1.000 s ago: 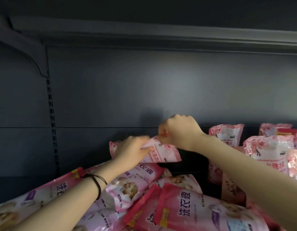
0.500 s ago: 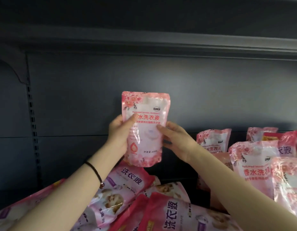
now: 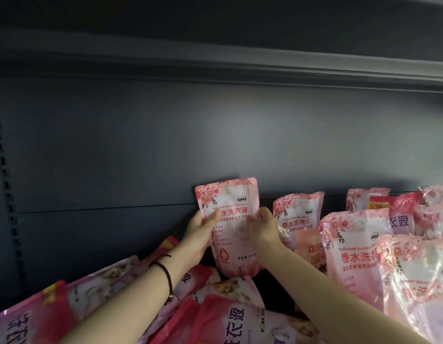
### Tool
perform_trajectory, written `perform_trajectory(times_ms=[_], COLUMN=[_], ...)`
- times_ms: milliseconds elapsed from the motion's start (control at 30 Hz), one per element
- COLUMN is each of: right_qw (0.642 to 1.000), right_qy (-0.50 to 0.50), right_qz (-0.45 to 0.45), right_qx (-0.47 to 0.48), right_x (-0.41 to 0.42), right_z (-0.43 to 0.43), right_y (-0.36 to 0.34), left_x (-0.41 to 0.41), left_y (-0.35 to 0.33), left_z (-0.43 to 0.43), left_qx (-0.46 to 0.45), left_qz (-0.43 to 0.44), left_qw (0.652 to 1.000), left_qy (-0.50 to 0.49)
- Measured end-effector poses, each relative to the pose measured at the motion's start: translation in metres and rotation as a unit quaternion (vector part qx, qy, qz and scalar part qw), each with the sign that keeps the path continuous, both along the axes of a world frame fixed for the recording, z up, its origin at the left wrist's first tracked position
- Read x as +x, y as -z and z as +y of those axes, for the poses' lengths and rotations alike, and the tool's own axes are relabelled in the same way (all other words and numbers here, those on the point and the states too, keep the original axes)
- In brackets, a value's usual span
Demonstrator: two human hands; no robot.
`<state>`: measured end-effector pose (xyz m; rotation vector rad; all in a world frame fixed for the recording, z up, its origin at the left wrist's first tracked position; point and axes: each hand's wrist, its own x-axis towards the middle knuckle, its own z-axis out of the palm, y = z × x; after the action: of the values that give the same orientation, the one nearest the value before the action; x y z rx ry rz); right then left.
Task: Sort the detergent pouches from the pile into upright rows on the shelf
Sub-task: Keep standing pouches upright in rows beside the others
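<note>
I hold a pale pink pouch point(image 3: 234, 247) upright between both hands, printed face toward me, in front of the shelf's dark back panel point(image 3: 166, 145). My left grip point(image 3: 202, 234) is clamped on its left edge, thumb across the front and the fingers hidden behind. My right grip point(image 3: 262, 229) is clamped on its right edge, fingers curled round the side. The pouch's bottom edge sits just above the pile point(image 3: 240, 324) of darker pink pouches, which lie flat and slanted across the lower left of the shelf. I cannot tell whether it touches them or the shelf floor.

Just beside my right grip stands another pale pouch point(image 3: 298, 214) of the same print, and further right more standing pouches point(image 3: 352, 256) crowd together in rows, their tops upward. A thin black wristband point(image 3: 167, 271) circles my left wrist. A slotted rail point(image 3: 4, 182) runs up the far left edge.
</note>
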<state>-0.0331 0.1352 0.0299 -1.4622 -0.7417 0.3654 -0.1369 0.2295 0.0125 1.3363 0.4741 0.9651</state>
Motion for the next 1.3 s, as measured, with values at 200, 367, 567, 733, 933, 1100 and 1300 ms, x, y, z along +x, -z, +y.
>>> perform_trajectory(times_ms=[200,367,567,733,933,1100,1300], right_qw=[0.994,0.988,0.982,0.977,0.980,0.990,0.975], right_qy=[-0.040,-0.082,-0.119,-0.143,-0.121,-0.073,-0.032], right_qz=[0.053,0.078,0.097,0.115,0.115,0.084,-0.179], right_qx=[-0.088,-0.101,-0.111,-0.112,-0.104,-0.082,-0.130], right_x=[-0.004,-0.002,-0.008,-0.015,-0.014,-0.009,-0.026], right_z=[0.005,0.006,0.001,-0.006,-0.006,-0.003,-0.043], right_y=[0.018,0.014,0.014,0.017,0.007,0.011,0.018], left_x=[-0.010,-0.020,-0.030,-0.041,-0.038,-0.029,-0.066], left_y=[0.018,0.016,0.017,0.019,0.010,0.007,0.009], left_z=[0.001,0.004,0.001,-0.005,-0.006,-0.006,-0.016], left_qx=[0.080,0.087,0.066,0.052,0.039,0.092,0.339], left_qz=[0.105,0.137,0.118,0.117,0.130,0.162,0.353], left_qw=[0.989,0.983,0.986,0.987,0.986,0.976,0.843], left_qy=[-0.073,-0.087,-0.093,-0.093,-0.092,-0.114,-0.222])
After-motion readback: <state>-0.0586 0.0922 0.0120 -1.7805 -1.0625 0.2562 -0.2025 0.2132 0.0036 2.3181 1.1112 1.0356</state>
